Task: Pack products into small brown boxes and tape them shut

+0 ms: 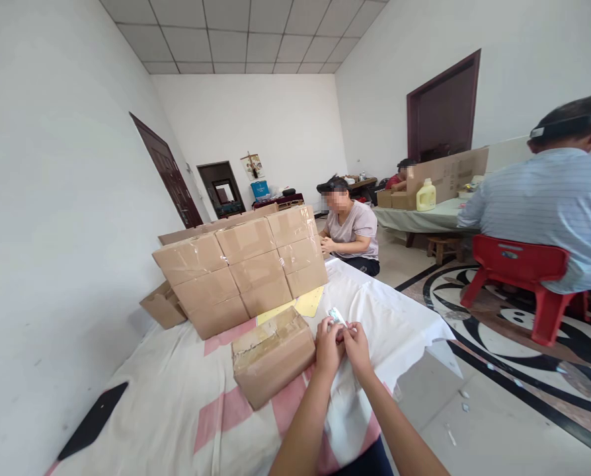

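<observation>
Pale packet (336, 316), pinched betw. left hand (328, 345) & right hand (355, 344).
Grip closed on it at fingertips, both sides; hovers over counter (176, 396), just right of taped carton (272, 356).

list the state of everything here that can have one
small white item: pinched between both hands, above the table
left hand: closed on it
right hand: closed on it
near box: taped shut, lying on the cloth
box stack: taped shut, piled in rows
yellow bottle: upright, capped
red stool: a person sits on it
</observation>
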{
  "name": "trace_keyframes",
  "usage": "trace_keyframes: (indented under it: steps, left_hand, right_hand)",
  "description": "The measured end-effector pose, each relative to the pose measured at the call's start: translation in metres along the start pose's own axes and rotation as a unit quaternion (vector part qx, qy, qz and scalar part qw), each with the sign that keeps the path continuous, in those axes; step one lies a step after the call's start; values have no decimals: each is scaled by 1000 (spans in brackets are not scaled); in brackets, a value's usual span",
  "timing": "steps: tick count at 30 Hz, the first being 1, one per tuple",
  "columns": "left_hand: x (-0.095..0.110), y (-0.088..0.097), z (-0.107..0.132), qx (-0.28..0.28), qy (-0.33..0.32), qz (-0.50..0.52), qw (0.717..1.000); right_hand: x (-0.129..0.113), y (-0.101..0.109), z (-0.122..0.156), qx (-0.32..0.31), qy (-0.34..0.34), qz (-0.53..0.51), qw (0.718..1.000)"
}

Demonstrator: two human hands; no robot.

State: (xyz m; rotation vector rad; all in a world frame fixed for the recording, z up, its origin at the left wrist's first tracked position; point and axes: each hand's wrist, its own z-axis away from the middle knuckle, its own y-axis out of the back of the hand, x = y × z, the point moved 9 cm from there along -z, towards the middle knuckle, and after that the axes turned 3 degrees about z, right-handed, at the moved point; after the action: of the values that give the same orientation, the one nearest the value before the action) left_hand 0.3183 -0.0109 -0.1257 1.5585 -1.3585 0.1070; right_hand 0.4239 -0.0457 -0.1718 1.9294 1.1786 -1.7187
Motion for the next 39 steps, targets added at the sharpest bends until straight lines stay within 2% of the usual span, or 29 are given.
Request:
trace_keyframes:
  steps: [12,15,18,22,24,26,29,33,36,39]
  left_hand:
    - [4,2,3,-22,14,-55,998]
    - [13,9,5,-33,20,-77,996]
    - [48,21,-13,-36,-16,-85,996]
    - [115,47,-67,11,-130,-64,989]
    - [125,49,-92,6,-138,-25,990]
    - [108,36,-108,-34,-88,37,995]
    - [57,2,-108,-65,20,96,993]
    - [-8,-24,-79,-3,107,106,989]
    - [-38,-31,-59,34,134,129,982]
    - [-60,-34,-49,46,149,156,975]
  right_hand:
    - [10,2,-3,5,-29,-9,1000]
    - [10,3,-2,5,-32,-16,999]
    - [9,4,-2,1,-32,-22,999]
    - [10,4,0,-8,-34,-8,999]
    - [10,4,0,-13,-36,2,999]
    - [10,4,0,-14,-38,9,999]
    - [9,4,-1,-12,-37,14,999]
    - [6,4,-2,-12,-30,17,999]
    - [5,4,-2,-15,-30,22,999]
    - [6,2,-1,-21,-36,28,999]
